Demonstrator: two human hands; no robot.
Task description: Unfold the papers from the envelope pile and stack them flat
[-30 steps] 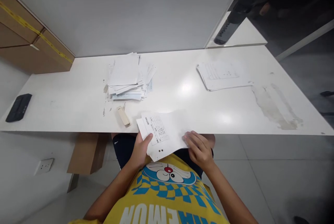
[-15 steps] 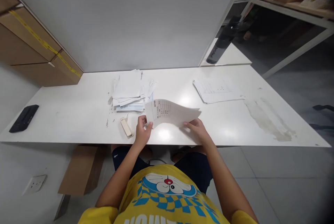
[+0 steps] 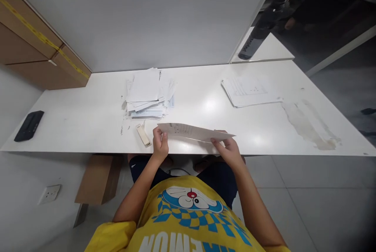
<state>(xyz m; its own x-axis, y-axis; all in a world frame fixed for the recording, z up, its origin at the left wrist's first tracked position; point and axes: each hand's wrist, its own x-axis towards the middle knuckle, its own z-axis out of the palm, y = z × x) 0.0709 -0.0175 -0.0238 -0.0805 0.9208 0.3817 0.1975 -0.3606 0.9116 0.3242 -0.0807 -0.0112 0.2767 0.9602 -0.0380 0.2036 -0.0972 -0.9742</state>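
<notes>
Pinched shut on ends of papers [image 3: 194, 131] w/ L hand [image 3: 160, 145] & R hand [image 3: 231, 151], low centre over tabletop [image 3: 88, 126] edge; might sag & spill pages w/ loose pinch.

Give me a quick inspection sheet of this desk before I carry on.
Surface: white table, pale smeared stain at its right end.
Job's things: printed sheets held nearly flat just above the near edge; loose paper pile behind; neater stack far right.
Clutter: small beige tool, paper scraps, black device at the left end.
Hands: left hand and right hand each pinch one end of the sheets.
Cables: nothing seen.
Surroundings: cardboard boxes left, another box under the table, wall socket, dark bottle on the neighbouring table.
</notes>
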